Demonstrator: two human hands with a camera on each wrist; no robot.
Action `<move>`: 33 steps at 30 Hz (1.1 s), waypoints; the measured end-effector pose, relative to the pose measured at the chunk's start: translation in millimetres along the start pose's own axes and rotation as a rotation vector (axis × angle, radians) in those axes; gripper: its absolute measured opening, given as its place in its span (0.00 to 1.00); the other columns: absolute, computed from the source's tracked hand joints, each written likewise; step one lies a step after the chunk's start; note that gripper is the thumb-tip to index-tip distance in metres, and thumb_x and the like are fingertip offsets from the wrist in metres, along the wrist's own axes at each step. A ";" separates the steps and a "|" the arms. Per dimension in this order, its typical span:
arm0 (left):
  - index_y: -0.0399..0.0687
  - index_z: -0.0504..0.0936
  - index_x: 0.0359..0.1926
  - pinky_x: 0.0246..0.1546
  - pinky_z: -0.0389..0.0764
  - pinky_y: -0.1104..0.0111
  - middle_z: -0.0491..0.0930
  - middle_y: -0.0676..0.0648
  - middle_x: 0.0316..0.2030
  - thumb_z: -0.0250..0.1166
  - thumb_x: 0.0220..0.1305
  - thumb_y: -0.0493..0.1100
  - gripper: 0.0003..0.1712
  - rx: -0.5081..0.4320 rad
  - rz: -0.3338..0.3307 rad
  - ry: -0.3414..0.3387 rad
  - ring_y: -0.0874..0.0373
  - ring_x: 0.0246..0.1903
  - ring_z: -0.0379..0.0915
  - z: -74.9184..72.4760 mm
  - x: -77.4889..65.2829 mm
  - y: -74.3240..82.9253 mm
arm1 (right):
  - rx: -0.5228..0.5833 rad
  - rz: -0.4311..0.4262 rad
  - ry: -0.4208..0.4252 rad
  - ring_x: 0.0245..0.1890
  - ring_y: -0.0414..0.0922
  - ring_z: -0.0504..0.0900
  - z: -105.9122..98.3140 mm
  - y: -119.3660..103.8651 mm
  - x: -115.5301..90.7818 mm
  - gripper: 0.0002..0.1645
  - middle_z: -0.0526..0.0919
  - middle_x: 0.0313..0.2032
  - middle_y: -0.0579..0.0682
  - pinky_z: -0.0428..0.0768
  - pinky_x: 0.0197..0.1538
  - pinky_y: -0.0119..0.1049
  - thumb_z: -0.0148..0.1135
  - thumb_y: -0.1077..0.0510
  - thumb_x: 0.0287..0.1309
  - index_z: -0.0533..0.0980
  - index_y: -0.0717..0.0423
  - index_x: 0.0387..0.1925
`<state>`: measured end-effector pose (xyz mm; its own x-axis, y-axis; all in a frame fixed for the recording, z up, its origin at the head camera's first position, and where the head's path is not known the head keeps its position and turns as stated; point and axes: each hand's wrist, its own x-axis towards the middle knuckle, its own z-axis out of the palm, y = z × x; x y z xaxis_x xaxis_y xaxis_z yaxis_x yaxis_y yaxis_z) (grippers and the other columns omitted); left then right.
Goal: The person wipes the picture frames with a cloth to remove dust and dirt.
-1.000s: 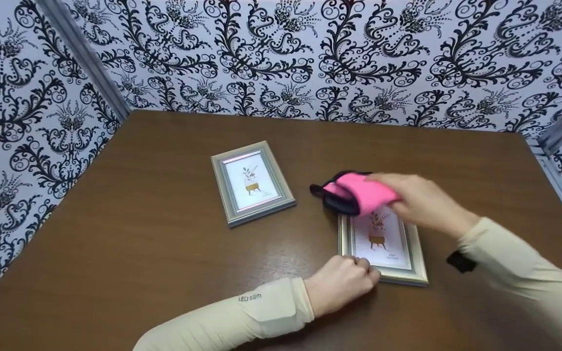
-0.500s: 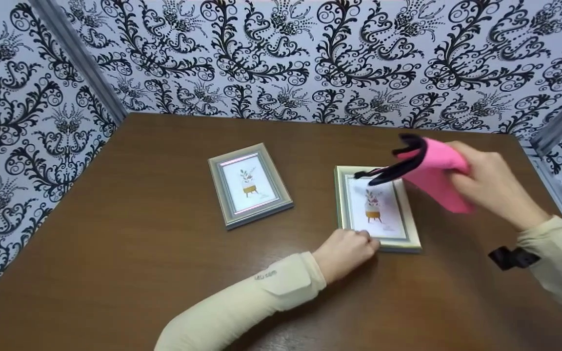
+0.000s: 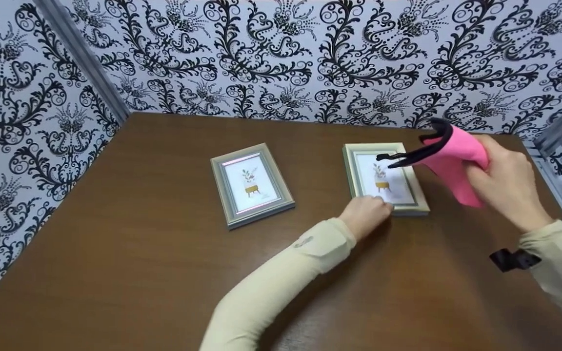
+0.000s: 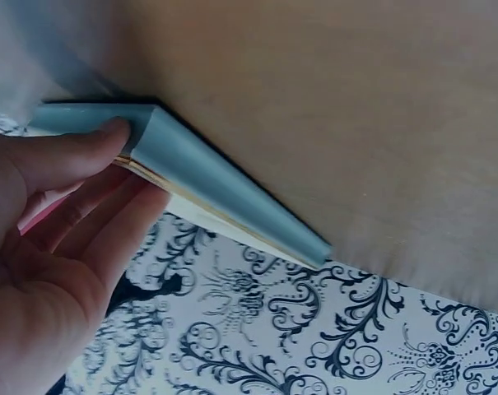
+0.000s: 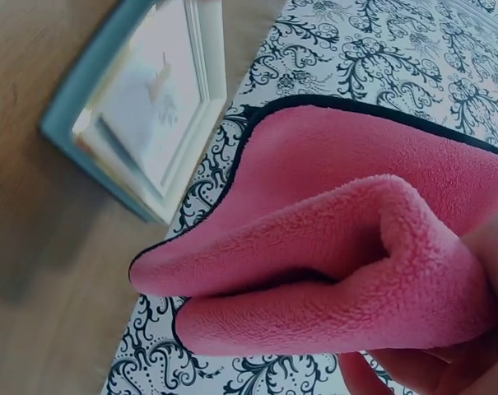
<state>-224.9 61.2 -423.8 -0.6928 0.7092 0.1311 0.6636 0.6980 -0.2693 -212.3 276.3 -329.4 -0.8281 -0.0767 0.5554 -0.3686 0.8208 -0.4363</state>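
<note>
In the head view, my left hand [image 3: 368, 214] grips the near left corner of a picture frame [image 3: 411, 197] with a plant print, lying face up on the table. The left wrist view shows the thumb [image 4: 84, 152] against the blue-grey side of this frame [image 4: 207, 173] and the fingers on its face. My right hand [image 3: 508, 183] holds a folded pink cloth [image 3: 456, 151] with black edging, raised to the right of the frame. One dark corner of the cloth overlaps the print in the head view. Up close, the cloth [image 5: 331, 247] looks fluffy and bunched in the fingers.
A second, similar picture frame [image 3: 288, 200] lies face up and slightly turned, left of the first. The brown wooden table [image 3: 139, 243] meets walls with a black-and-white scroll pattern [image 3: 281, 58] at the back and sides.
The right hand has lifted the cloth off the frame and drawn it to the right. The left hand has slid the gripped picture frame away across the table, toward the back wall.
</note>
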 end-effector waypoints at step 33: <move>0.38 0.79 0.30 0.20 0.79 0.52 0.78 0.39 0.27 0.69 0.51 0.34 0.07 -0.178 -0.282 0.007 0.43 0.26 0.77 -14.5 -190.9 -144.6 | 0.054 0.018 0.022 0.32 0.69 0.75 15.6 1.9 -11.6 0.22 0.82 0.38 0.67 0.64 0.33 0.60 0.51 0.70 0.48 0.77 0.65 0.48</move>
<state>-184.5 -173.7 -396.1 -0.8545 0.4861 0.1832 0.4856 0.8727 -0.0507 -210.0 270.0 -347.8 -0.8258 -0.0492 0.5618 -0.3763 0.7902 -0.4838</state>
